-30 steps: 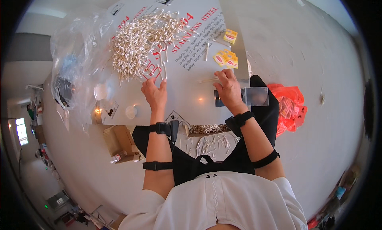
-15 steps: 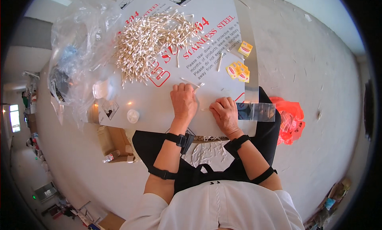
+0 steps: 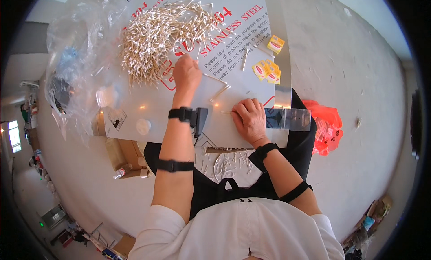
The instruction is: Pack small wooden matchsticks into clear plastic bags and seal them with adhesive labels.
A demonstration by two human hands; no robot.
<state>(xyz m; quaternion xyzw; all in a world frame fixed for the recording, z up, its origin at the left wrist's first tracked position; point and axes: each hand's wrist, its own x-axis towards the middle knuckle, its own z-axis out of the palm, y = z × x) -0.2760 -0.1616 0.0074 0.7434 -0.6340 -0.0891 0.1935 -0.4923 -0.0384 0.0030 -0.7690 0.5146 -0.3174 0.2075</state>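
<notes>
My left hand (image 3: 187, 75) is at the near edge of a big pile of cotton swabs (image 3: 150, 48), fingers curled together, its fingertips beside a single swab (image 3: 198, 53). Whatever it pinches is hidden. My right hand (image 3: 250, 120) rests low on the film-covered metal sheet (image 3: 179, 138), fingers closed on cotton swabs (image 3: 225, 112) whose ends poke out to the left. Between the hands lie a few loose swabs (image 3: 220, 93). A clear flat plastic pouch (image 3: 296, 120) sticks out past the sheet's right edge, beside my right hand.
Small yellow packets (image 3: 266, 71) and a yellow box (image 3: 275, 44) sit at the right. A large clear bag (image 3: 76, 57) covers the left side, near a white round lid (image 3: 143, 127). Below are a cardboard box (image 3: 128, 154) and a red bag (image 3: 325, 125).
My left hand has moved forward and left, from the loose swabs to the pile. A swab now lies where it was. My right hand stays in nearly the same place. The view shifted slightly.
</notes>
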